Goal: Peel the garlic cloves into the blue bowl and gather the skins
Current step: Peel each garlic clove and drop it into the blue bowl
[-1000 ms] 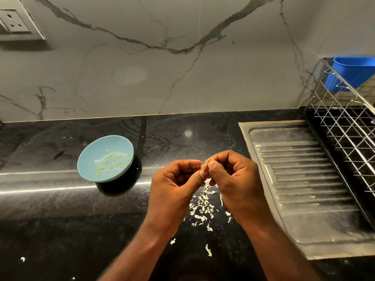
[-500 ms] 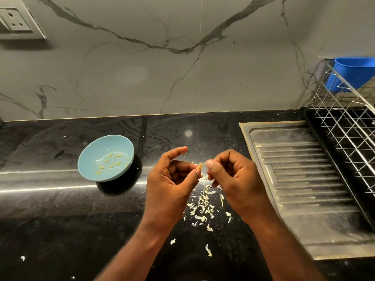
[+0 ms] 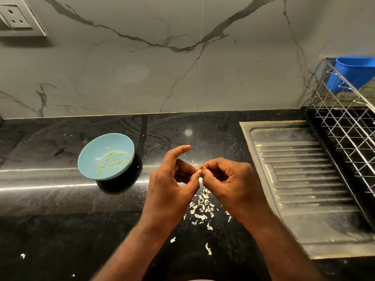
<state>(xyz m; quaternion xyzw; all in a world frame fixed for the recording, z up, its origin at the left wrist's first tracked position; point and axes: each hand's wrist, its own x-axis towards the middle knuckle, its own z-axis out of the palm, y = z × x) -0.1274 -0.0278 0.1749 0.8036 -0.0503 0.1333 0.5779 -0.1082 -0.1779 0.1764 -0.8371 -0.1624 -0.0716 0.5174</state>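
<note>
1. The garlic clove (image 3: pixel 201 171) sits between your two hands, held above the bench (image 3: pixel 50 209) and to the right of the blue bowl (image 3: pixel 91 171). It is small and mostly hidden by your fingertips.
2. Your left hand (image 3: pixel 170 189) has a narrow grip, with the thumb and a lower finger pinching the clove's left end and the forefinger lifted out straight, clear of it.
3. Your right hand (image 3: pixel 229 183) has its fingers curled in, and its grip closes on the clove's right end between thumb and forefinger.
4. Directly under your hands lie the skins (image 3: pixel 200 209), a loose scatter of pale flakes on the dark bench. A few stray bits lie nearer to you and further left.
5. The blue bowl stands well to the left of your hands, tilted toward you, with several peeled cloves (image 3: pixel 113 161) lying in its bottom.
6. To your right a steel drainboard (image 3: pixel 300 179) is set into the bench. Beyond it stands a wire rack (image 3: pixel 349 134) with a blue tub (image 3: pixel 355 74) at its far end.
7. Behind all this rises a veined marble wall (image 3: pixel 142 78), with a socket (image 3: pixel 16 19) at the upper left.
</note>
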